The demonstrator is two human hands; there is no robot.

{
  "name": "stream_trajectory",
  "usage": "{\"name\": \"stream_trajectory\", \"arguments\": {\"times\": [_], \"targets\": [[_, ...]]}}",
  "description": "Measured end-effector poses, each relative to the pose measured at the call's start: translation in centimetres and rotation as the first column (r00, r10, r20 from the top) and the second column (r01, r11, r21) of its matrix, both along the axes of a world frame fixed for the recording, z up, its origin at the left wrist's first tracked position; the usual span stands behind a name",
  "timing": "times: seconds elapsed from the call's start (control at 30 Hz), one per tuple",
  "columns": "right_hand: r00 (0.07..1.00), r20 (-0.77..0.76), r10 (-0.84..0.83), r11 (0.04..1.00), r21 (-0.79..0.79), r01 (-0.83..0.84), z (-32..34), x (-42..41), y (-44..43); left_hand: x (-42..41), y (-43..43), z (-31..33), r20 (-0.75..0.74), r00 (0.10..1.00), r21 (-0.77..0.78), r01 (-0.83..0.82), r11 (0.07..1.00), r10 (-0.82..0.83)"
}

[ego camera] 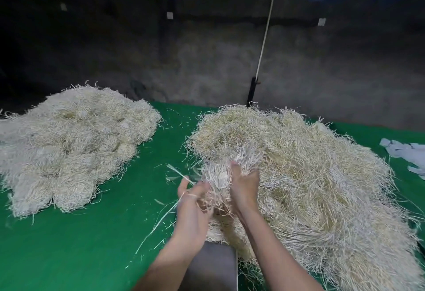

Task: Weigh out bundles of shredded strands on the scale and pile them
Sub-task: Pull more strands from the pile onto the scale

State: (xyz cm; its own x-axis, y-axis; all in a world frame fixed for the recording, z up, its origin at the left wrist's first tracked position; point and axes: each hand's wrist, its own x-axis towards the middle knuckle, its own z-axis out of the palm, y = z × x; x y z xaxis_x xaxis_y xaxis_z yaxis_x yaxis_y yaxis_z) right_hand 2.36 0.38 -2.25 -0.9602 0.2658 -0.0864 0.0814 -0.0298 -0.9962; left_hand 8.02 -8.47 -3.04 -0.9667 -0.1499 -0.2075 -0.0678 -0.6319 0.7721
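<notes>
Green surface [92,244] bears a loose heap [317,171]. Grip of left hand [193,203] and right hand [245,187] curls round one bundle [218,173]; shed stragglers before loading the scale [213,265].

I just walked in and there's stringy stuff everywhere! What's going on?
A person grips a bundle of pale shredded strands with the left hand and the right hand, just above a grey flat scale pan at the near edge of the green table cover. A big loose heap of tangled strands lies on the right. On the left sits a pile of tidier bundles, probably already weighed.
</notes>
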Motion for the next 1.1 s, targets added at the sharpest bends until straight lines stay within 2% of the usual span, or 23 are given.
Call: {"name": "stream_trajectory", "arguments": {"times": [0.03, 0.1, 0.13, 0.17, 0.2, 0.23, 0.3, 0.37, 0.4, 0.47, 0.53, 0.67, 0.7, 0.77, 0.8, 0.87, 0.93, 0.97, 1.03, 1.07, 1.1], "targets": [[0.999, -0.033, 0.033, 0.998, 0.053, -0.031, -0.3, 0.2, 0.1, -0.6, -0.5, 0.4, 0.037, 0.993, 0.078, 0.107, 0.991, -0.11], [0.965, -0.12, 0.232, 0.97, 0.096, -0.221, -0.6, 1.8, -0.9, -1.6, -1.2, 1.9, 0.145, 0.951, 0.031, 0.27, 0.962, -0.271], [0.928, -0.153, 0.339, 0.938, 0.125, -0.322, -0.9, 3.0, -1.9, -2.4, -1.5, 2.1, 0.188, 0.951, -0.037, 0.255, 0.966, -0.244], [0.895, -0.206, 0.396, 0.914, 0.184, -0.362, -1.3, 4.1, -2.9, -3.3, -1.7, 2.0, 0.221, 0.965, -0.101, 0.167, 0.981, -0.142], [0.873, -0.255, 0.416, 0.9, 0.254, -0.355, -1.5, 4.7, -3.6, -3.8, -1.7, 1.7, 0.24, 0.971, -0.184, 0.043, 0.982, 0.003], [0.876, -0.286, 0.388, 0.9, 0.322, -0.294, -1.4, 4.4, -3.8, -3.7, -1.5, 1.3, 0.251, 0.965, -0.3, 0.006, 0.954, 0.073], [0.935, -0.272, 0.225, 0.903, 0.42, -0.095, -0.3, 2.4, -2.6, -3.2, 0.0, 0.2, 0.254, 0.966, -0.416, 0.06, 0.908, 0.053], [0.977, -0.189, 0.096, 0.91, 0.414, -0.01, 0.2, 0.8, -0.9, -2.5, 1.3, 0.0, 0.311, 0.95, -0.368, 0.088, 0.926, 0.033], [0.975, -0.207, 0.073, 0.909, 0.416, 0.02, 0.0, 1.2, -0.9, -2.1, 1.5, 0.8, 0.306, 0.952, -0.329, 0.088, 0.94, 0.017], [0.939, -0.327, 0.104, 0.896, 0.441, 0.054, -0.7, 3.4, -2.5, -2.8, 0.6, 1.3, 0.237, 0.972, -0.308, 0.074, 0.949, 0.001], [0.902, -0.387, 0.19, 0.845, 0.532, 0.05, -0.9, 4.7, -3.3, -2.8, 0.6, 1.5, 0.202, 0.979, -0.309, 0.077, 0.948, -0.013], [0.963, -0.264, 0.058, 0.89, 0.451, 0.07, 0.0, 2.2, -0.1, -1.6, 2.2, 0.9, 0.233, 0.971, -0.352, 0.137, 0.926, -0.055], [0.964, -0.258, 0.06, 0.866, 0.494, 0.078, 0.0, 2.8, -0.5, -1.6, 2.1, 0.7, 0.229, 0.971, -0.355, 0.144, 0.924, -0.064], [0.934, -0.342, 0.1, 0.769, 0.622, 0.146, -1.5, 4.8, -2.4, -2.0, 1.7, 0.0, 0.226, 0.971, -0.371, 0.16, 0.915, -0.078], [0.924, -0.362, 0.119, 0.761, 0.632, 0.15, -1.8, 5.4, -3.0, -2.0, 1.5, -0.1, 0.244, 0.969, -0.396, 0.136, 0.908, -0.039], [0.947, -0.302, 0.112, 0.811, 0.579, 0.088, -1.3, 4.6, -2.0, -1.9, 1.7, -0.9, 0.245, 0.969, -0.421, 0.071, 0.904, 0.038], [0.976, -0.211, 0.059, 0.869, 0.491, 0.054, 0.0, 3.3, -0.2, -1.4, 2.3, -0.6, 0.294, 0.956, -0.402, 0.136, 0.905, -0.013], [0.976, -0.206, 0.065, 0.919, 0.394, 0.022, 0.2, 3.3, 0.3, -1.4, 2.5, -0.3, 0.285, 0.959, -0.43, 0.121, 0.895, 0.008], [0.953, -0.235, 0.191, 0.98, 0.096, -0.173, 0.1, 4.6, -0.1, -1.6, 2.0, 0.3, 0.124, 0.988, -0.591, 0.0, 0.807, 0.091], [0.929, -0.254, 0.267, 0.961, -0.005, -0.277, 0.0, 5.5, -0.6, -1.7, 1.7, 0.3, 0.038, 0.994, -0.66, -0.048, 0.75, 0.098], [0.903, -0.273, 0.333, 0.937, -0.009, -0.348, -0.1, 6.3, -1.1, -1.7, 1.4, 0.2, -0.017, 0.998, -0.705, -0.055, 0.707, 0.06]]}}
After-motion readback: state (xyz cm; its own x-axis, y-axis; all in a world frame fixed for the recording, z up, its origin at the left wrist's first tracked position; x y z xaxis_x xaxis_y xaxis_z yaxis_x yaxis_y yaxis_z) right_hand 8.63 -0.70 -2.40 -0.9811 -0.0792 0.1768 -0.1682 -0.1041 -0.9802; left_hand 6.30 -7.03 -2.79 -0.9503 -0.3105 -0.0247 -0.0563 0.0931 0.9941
